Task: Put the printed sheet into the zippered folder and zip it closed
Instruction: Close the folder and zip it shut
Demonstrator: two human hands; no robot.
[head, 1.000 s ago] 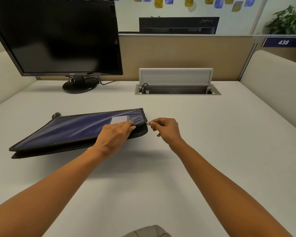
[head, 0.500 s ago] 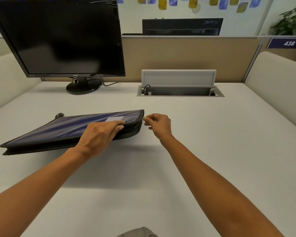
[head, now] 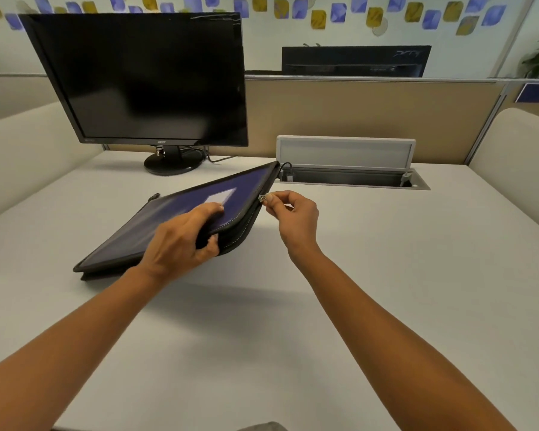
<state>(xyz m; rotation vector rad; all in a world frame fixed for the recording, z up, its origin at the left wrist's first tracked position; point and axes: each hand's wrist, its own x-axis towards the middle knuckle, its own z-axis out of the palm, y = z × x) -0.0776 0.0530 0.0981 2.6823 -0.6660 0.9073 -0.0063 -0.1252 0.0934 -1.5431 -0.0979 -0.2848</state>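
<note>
R hand [head: 296, 217] pinches zipper pull [head: 262, 199] at frame centre, just right of folder [head: 168, 213], w/ L hand [head: 181, 241] gripping its near corner; zip edge runs up-frame from pull, so R is nearer; sheet not visible

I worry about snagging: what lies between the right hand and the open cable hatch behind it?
Only bare desk, seen in the head view. The right hand pinches the zipper pull, apart from the cable hatch.
</note>
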